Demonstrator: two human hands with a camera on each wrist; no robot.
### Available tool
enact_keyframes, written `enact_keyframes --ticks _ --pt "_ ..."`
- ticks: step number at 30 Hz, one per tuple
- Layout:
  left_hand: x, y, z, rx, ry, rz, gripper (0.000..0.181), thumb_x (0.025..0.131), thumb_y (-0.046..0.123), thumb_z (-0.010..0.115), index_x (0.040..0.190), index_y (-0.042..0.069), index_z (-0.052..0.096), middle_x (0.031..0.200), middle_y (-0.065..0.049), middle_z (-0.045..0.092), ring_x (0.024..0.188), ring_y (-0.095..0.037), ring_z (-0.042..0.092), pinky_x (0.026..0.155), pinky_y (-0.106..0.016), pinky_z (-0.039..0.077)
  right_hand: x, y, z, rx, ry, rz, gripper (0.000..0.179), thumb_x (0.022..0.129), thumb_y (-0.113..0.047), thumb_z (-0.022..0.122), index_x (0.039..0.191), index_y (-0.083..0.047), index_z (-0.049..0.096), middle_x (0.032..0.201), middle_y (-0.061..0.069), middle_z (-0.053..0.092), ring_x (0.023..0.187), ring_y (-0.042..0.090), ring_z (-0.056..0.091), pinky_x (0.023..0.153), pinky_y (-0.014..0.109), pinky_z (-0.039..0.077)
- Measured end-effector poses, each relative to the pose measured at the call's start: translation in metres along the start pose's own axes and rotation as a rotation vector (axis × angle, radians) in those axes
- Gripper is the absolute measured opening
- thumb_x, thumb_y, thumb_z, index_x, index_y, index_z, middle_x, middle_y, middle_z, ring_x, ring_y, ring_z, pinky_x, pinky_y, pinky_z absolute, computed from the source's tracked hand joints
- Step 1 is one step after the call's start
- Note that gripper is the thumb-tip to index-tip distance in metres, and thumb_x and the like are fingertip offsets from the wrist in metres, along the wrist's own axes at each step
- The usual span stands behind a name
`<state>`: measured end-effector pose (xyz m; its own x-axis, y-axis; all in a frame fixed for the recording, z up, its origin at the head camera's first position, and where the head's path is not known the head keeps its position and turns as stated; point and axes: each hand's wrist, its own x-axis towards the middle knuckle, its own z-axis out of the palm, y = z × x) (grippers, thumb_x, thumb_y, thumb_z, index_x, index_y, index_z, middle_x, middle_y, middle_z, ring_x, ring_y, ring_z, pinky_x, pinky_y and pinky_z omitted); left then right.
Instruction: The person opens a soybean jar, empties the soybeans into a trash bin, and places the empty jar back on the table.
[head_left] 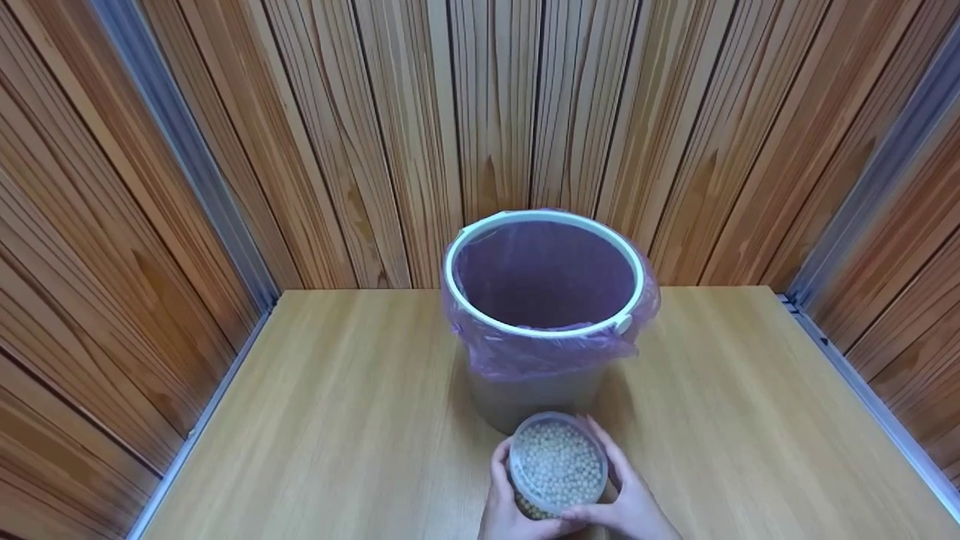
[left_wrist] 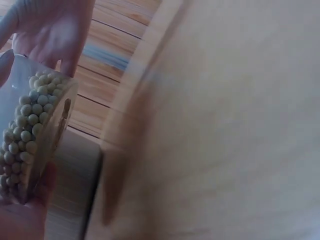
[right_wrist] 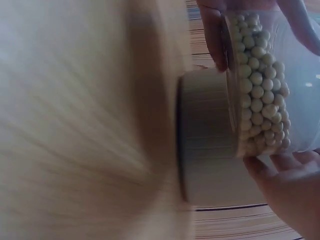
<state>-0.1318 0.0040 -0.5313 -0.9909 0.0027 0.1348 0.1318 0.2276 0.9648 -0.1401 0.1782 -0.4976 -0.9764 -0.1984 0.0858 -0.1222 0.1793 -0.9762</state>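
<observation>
A round clear plastic tub (head_left: 559,466) of small pale balls is held up between both hands, just in front of a bin (head_left: 517,397). My left hand (head_left: 507,510) grips the tub's left side, while my right hand (head_left: 628,501) grips its right side, fingers curled round the wall. From the side, the balls (left_wrist: 31,117) fill the lower part of the tub, with the upper part clear. In the right wrist view the tub (right_wrist: 265,90) is off the table, the bin's wall behind it.
A purple bag (head_left: 525,356) lines the bin and folds over its edge under a white ring (head_left: 544,331). The bin stands on a wooden table (head_left: 337,420). Wood-panelled walls (head_left: 405,135) with metal corner strips (head_left: 202,165) surround the table on three sides.
</observation>
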Motion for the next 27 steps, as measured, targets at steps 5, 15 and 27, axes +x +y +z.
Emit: enact_keyframes --ticks 5,15,27 --pt "0.0 0.017 -0.007 -0.105 -0.065 -0.051 0.122 0.048 0.04 0.09 0.145 0.026 0.017 0.141 0.0 0.037 0.126 -0.018 0.039 0.102 -0.042 0.032 0.004 -0.009 -0.011 0.042 -0.133 -0.185 0.108 0.064 0.0 0.08 0.149 -0.016 0.016 0.154 0.007 0.02 0.136 -0.003 0.019 0.101 0.009 0.017" --pt "0.003 0.051 -0.026 -0.332 -0.214 -0.014 0.11 0.055 0.02 0.09 0.141 0.036 0.023 0.14 0.005 0.037 0.126 -0.018 0.037 0.104 -0.042 0.028 0.009 -0.039 -0.021 0.012 -0.191 -0.316 0.101 0.061 -0.005 0.082 0.145 -0.011 0.027 0.148 0.011 0.031 0.132 0.016 0.034 0.102 0.022 0.03" --pt "0.008 0.062 -0.038 -0.471 -0.314 0.08 0.107 0.058 0.008 0.086 0.144 0.024 0.025 0.138 -0.006 0.04 0.123 -0.025 0.041 0.101 -0.031 0.037 0.023 -0.054 -0.022 0.073 -0.298 -0.499 0.079 0.059 -0.009 0.082 0.129 0.001 0.046 0.141 0.03 0.032 0.127 0.023 0.041 0.098 0.031 0.039"
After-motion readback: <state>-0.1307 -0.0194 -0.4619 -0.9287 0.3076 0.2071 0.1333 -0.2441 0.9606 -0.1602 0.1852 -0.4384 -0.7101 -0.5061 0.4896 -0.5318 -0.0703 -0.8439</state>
